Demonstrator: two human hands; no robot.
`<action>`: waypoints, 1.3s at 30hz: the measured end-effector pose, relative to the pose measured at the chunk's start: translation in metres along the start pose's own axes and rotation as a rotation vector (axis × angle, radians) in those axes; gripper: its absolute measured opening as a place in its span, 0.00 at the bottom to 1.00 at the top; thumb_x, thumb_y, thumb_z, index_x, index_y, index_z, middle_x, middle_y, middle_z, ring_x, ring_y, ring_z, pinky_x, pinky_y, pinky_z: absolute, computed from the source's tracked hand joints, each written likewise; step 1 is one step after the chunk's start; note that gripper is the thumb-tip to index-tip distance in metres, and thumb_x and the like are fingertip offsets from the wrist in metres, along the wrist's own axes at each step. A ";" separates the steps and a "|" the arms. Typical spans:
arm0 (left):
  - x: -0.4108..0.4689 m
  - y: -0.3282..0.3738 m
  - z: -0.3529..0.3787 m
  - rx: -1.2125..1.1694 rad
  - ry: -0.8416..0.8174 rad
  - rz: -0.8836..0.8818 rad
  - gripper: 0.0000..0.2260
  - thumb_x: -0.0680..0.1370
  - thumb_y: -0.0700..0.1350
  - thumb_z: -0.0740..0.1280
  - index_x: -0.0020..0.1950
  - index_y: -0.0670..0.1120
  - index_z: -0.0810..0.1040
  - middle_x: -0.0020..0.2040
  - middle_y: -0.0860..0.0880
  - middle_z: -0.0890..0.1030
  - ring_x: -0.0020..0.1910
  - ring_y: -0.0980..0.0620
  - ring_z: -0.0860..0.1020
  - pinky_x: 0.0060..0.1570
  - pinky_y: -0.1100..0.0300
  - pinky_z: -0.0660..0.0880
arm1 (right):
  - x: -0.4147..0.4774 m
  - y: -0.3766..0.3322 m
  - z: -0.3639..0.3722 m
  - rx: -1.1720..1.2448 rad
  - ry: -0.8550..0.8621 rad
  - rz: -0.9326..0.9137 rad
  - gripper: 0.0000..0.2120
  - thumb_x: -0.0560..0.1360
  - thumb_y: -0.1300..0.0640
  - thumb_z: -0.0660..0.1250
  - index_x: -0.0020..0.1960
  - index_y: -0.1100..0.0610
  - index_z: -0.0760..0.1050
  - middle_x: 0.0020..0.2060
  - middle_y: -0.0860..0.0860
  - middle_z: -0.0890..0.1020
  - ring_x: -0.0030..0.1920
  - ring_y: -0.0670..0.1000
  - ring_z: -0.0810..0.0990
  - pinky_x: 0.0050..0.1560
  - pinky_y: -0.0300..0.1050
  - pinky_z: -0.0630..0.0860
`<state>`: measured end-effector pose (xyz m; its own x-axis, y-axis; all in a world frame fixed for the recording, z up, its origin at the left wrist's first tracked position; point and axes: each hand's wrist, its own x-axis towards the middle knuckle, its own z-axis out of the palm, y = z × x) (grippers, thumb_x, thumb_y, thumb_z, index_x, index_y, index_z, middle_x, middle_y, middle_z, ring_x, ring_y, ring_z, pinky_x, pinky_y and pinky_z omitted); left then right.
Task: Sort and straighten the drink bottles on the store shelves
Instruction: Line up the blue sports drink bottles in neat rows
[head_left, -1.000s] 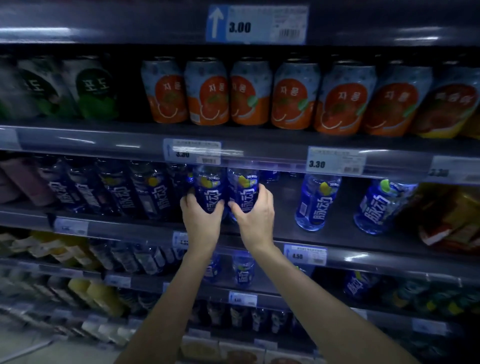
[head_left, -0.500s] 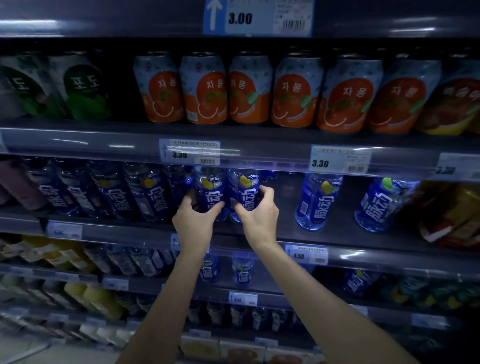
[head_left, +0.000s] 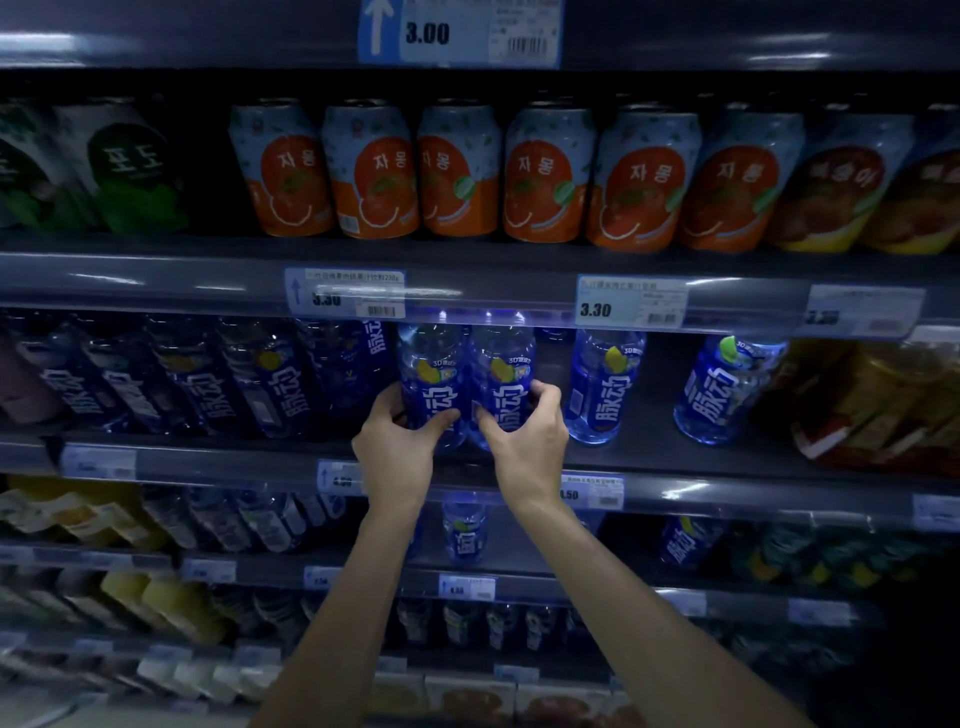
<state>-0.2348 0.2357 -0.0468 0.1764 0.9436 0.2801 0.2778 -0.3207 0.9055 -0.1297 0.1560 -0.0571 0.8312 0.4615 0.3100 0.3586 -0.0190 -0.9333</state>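
Observation:
Two blue drink bottles with white lettering stand side by side on the middle shelf (head_left: 675, 462). My left hand (head_left: 397, 447) grips the left blue bottle (head_left: 434, 374) low on its body. My right hand (head_left: 530, 441) wraps the right blue bottle (head_left: 501, 371) the same way. Both bottles stand upright near the shelf's front edge, touching each other. More blue bottles (head_left: 249, 379) of the same kind line the shelf to the left. Two others (head_left: 602, 387) (head_left: 722, 389) stand apart to the right.
Orange cans (head_left: 457, 171) fill the shelf above, with green cans (head_left: 135, 166) at its left. Price tags (head_left: 631, 304) run along the shelf rails. Yellow and red packets (head_left: 883, 405) lie at the right of the middle shelf. Lower shelves hold more bottles (head_left: 465, 530).
Both hands have stayed on the two bottles and drawn them slightly forward toward the shelf edge. The view has tilted up a little.

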 end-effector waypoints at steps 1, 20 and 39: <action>-0.002 0.001 0.001 -0.001 -0.006 0.013 0.27 0.65 0.56 0.78 0.60 0.48 0.77 0.50 0.57 0.82 0.45 0.62 0.78 0.44 0.72 0.70 | -0.001 0.000 -0.003 -0.003 0.007 -0.005 0.26 0.70 0.52 0.77 0.61 0.54 0.68 0.51 0.48 0.78 0.50 0.40 0.77 0.48 0.29 0.73; -0.029 0.023 0.017 -0.087 -0.042 -0.038 0.31 0.69 0.51 0.76 0.69 0.47 0.68 0.61 0.55 0.73 0.58 0.60 0.72 0.55 0.66 0.69 | -0.005 0.002 -0.041 -0.101 0.055 -0.112 0.28 0.71 0.48 0.75 0.65 0.59 0.71 0.55 0.49 0.78 0.56 0.45 0.75 0.57 0.33 0.70; -0.099 -0.003 0.043 0.721 -0.294 0.461 0.30 0.75 0.61 0.64 0.69 0.43 0.69 0.68 0.46 0.71 0.70 0.44 0.65 0.66 0.44 0.64 | 0.042 0.025 -0.087 -0.081 0.127 -0.010 0.32 0.70 0.54 0.76 0.68 0.58 0.65 0.61 0.54 0.76 0.56 0.49 0.74 0.55 0.38 0.71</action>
<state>-0.2129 0.1396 -0.0909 0.6235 0.6813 0.3836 0.6263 -0.7289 0.2766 -0.0490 0.0972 -0.0520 0.8726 0.3466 0.3442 0.3959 -0.0891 -0.9139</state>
